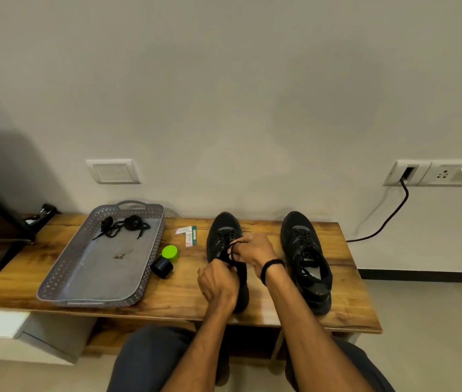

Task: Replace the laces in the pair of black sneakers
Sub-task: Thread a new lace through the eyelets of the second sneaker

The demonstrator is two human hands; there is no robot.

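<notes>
Two black sneakers stand toes-to-wall on the wooden bench (184,295). The left sneaker (222,233) is under my hands. My left hand (217,282) is closed on the lace near the shoe's opening. My right hand (253,251), with a black band on the wrist, pinches a loop of black lace (232,248) over the tongue. The right sneaker (304,258) stands apart, laced, with nothing touching it. A loose bundle of black laces (123,226) lies in the far end of the grey tray (62,281).
A black cylinder (162,267) with a green lid (169,252) lies between the tray and the left sneaker. Small white and red boxes (187,234) lie near the wall. A dark stand (6,227) occupies the bench's left end. A black cable (388,219) hangs from the wall socket at right.
</notes>
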